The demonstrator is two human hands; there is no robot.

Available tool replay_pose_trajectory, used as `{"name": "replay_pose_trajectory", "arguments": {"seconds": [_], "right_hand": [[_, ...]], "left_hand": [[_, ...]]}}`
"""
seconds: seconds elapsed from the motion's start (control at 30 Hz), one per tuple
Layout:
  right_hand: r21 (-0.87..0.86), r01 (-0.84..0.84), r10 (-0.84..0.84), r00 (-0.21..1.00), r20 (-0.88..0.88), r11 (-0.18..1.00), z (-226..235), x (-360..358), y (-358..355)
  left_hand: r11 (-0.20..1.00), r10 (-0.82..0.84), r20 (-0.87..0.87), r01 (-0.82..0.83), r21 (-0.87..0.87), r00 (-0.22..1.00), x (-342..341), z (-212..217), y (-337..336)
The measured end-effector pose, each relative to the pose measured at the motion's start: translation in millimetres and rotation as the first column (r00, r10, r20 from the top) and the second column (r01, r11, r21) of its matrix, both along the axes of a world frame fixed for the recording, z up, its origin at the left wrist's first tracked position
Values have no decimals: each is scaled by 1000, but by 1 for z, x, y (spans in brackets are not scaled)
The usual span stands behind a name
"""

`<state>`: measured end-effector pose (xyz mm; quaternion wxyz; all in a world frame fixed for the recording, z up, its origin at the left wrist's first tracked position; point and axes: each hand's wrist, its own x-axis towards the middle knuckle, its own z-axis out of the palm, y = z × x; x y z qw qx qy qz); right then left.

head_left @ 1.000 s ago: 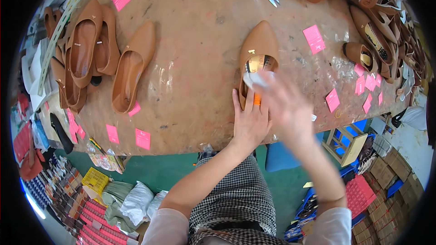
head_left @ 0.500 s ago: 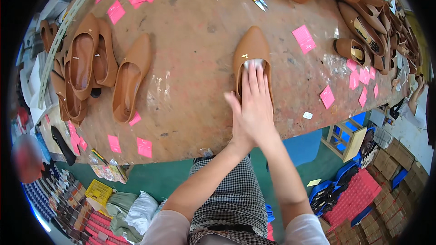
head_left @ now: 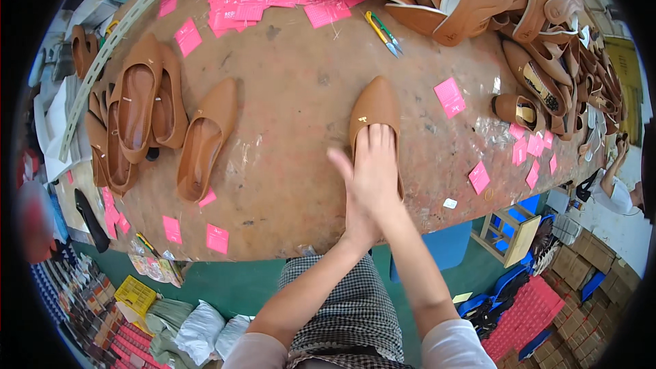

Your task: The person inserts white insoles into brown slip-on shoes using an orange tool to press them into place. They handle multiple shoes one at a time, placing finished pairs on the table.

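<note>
Both hands on a tan pointed flat at table centre.

Right hand (head_left: 377, 164) lies flat over tan flat shoe (head_left: 372, 113), toe pointing 12 o'clock; left hand (head_left: 354, 199) pressed beneath it at 7 o'clock. Single tan shoe (head_left: 205, 138) at 9 o'clock. Yellow-handled snips (head_left: 384, 33) at 12, pink tag (head_left: 449, 96) at 2 on brown table (head_left: 294, 96).

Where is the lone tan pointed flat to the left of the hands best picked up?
Grip the tan flat across its open middle, thumb on one side wall and fingers on the other, coming from above. It lies sole down with its opening up, apart from the stacked shoes, so both walls look reachable.
</note>
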<state>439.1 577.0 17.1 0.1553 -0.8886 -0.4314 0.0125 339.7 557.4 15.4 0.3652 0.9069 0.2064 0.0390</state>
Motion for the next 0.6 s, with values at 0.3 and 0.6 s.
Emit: {"name": "replay_pose_trajectory", "arguments": {"seconds": [0.3,0.6], "right_hand": [[-35,-81,71,968,-242,996,25,8,-5],[-116,-813,778,581,-241,571,27,32,-34]], "left_hand": [[978,-177,-166,193,85,970,-18,10,28],[955,-292,100,285,77,951,-84,-12,149]]}}
